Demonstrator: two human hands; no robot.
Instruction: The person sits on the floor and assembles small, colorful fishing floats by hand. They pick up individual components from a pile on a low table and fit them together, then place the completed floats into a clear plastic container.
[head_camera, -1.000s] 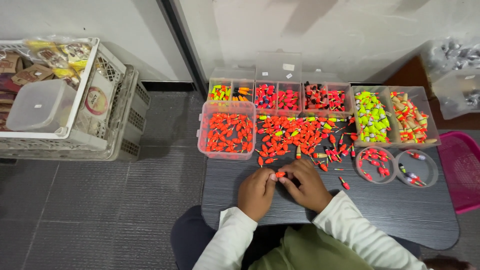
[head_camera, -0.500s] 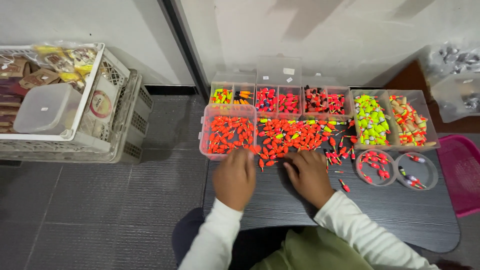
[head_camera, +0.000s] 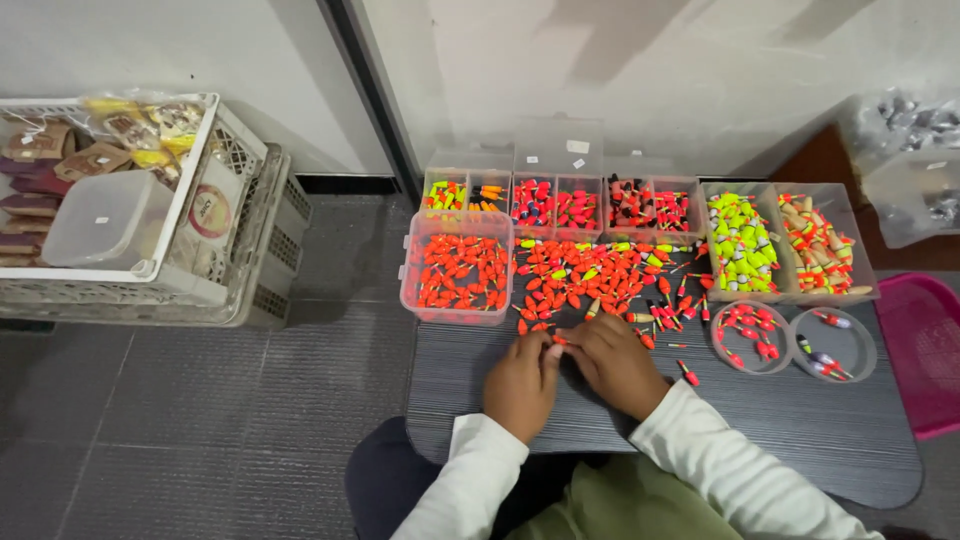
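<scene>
Fingers of the left hand (head_camera: 522, 383) and right hand (head_camera: 612, 362) meet at the tips, pinched shut on a small orange float (head_camera: 557, 341) held between them just above the desk (head_camera: 800, 430). Both hands share it, prob. because it's too small for one to work alone. Can't tell what exactly is being done to it; the tips hide most of it.

Just beyond the fingers, w/ only a small gap, lies the loose pile of orange floats (head_camera: 590, 275), spread flat on the desk so single pieces are easy to pick. Touching the pile's left edge: a clear box of orange floats (head_camera: 458, 272), within reach of the left hand.

Behind the pile, a row of clear compartment boxes (head_camera: 560, 200) w/ mixed colours, lids up against the wall. To the right, a tray of yellow-green floats (head_camera: 742, 245) and beside it a tray of orange-tan floats (head_camera: 820, 235). Nearer the right hand, two round clear dishes (head_camera: 790, 340), one w/ red pieces, one nearly bare.

Far right, a pink basket (head_camera: 930, 350). Left, on the floor, white crates (head_camera: 200, 240) w/ packets and a plastic tub.
</scene>
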